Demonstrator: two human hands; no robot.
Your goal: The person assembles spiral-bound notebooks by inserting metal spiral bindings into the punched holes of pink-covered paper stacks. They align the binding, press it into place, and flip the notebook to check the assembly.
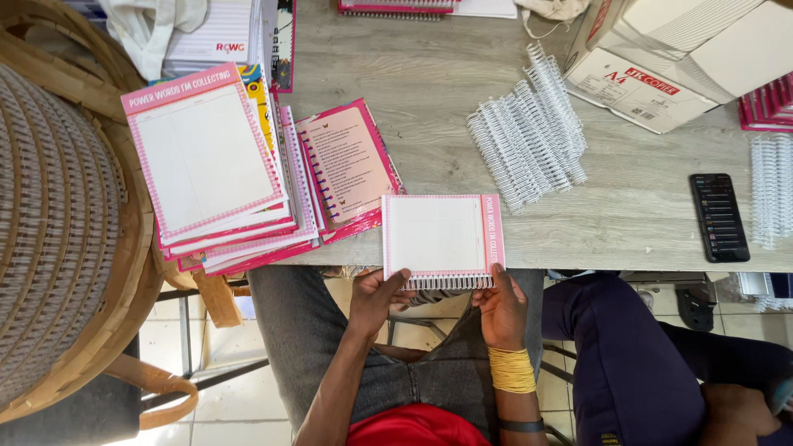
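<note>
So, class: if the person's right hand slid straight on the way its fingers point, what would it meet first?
The right hand already touches the notebook; past it lies bare table, though depth is unclear.

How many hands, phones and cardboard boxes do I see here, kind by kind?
Hands on the small pink-edged booklet: 2, the left hand and the right hand
Black phone: 1
White cardboard box: 1
Total: 4
</note>
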